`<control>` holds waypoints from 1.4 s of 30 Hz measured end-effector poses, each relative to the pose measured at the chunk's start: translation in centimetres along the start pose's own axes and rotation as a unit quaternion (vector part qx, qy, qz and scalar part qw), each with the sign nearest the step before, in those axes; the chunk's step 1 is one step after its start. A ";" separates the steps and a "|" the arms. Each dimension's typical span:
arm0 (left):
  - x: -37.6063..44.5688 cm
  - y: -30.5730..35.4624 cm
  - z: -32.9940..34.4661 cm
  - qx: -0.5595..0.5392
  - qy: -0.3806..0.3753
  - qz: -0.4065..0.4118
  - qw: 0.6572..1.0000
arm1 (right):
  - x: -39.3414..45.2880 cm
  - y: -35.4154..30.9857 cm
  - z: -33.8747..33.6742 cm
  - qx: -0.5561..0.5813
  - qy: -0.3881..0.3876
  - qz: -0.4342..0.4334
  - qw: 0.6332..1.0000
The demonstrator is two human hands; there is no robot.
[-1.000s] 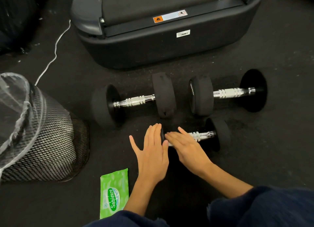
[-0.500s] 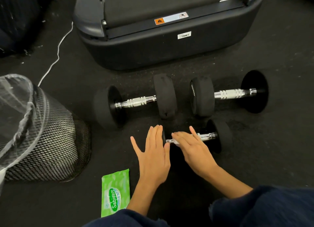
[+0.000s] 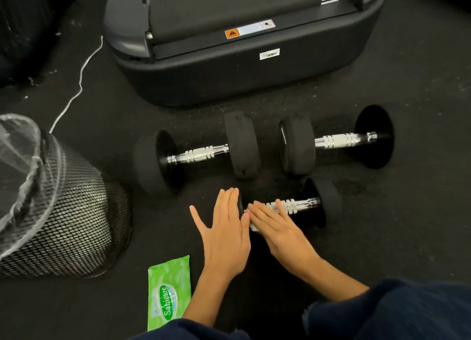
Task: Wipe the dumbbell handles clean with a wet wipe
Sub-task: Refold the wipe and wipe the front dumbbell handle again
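This looks like a home gym or a small fitness room. Three dumbbells (image 3: 196,158) with chrome handles and black ends lie on a dark speckled rubber floor (image 3: 407,225), just in front of the rear end of a treadmill (image 3: 244,67) that bears a warning sticker. A black mesh waste bin (image 3: 66,220) with a clear liner and a green wet-wipe pack (image 3: 168,292) sit nearby.

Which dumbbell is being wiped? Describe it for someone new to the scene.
On the dark floor before the big black machine base lie three black dumbbells with chrome handles. It is the smallest dumbbell, nearest the person, alone in front, under both hands.
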State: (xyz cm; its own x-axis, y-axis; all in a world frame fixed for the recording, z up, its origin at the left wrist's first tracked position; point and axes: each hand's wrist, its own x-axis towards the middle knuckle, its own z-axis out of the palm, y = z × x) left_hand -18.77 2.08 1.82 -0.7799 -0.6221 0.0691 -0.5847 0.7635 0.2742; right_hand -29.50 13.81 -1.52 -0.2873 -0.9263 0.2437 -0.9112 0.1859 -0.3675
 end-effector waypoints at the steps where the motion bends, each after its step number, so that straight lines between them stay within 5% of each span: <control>1: -0.1 0.0 0.0 -0.003 0.000 0.000 1.000 | -0.3 0.5 -0.3 -0.006 0.002 -0.002 1.000; 6: 0.1 0.1 0.2 -0.003 -0.001 -0.008 1.000 | 0.6 0.7 0.0 0.023 0.030 0.054 0.998; 11: 0.0 0.1 0.1 -0.002 -0.001 0.001 1.000 | -0.7 1.8 -0.8 -0.004 -0.008 -0.013 1.000; 16: 0.1 0.1 0.2 -0.010 -0.003 -0.003 1.000 | 0.4 1.0 -0.3 0.041 -0.011 0.046 0.998; 21: -0.2 0.1 0.1 -0.009 -0.005 -0.002 1.000 | -0.7 1.0 -0.6 0.061 -0.021 0.003 0.998; 36: -0.2 0.2 0.1 -0.031 -0.024 -0.020 0.999 | -0.1 0.1 -0.6 0.148 0.003 0.097 0.984; 42: -0.2 0.3 -0.1 -0.028 -0.027 -0.020 0.999 | -0.4 -0.3 -0.6 0.045 -0.029 0.046 0.997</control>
State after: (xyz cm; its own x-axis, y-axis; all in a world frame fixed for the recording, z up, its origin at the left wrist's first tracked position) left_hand -18.75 2.45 1.99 -0.7687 -0.6396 0.0052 -0.6029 0.7272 0.3283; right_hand -29.27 14.30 -0.92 -0.3490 -0.9246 0.1527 -0.8505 0.2441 -0.4659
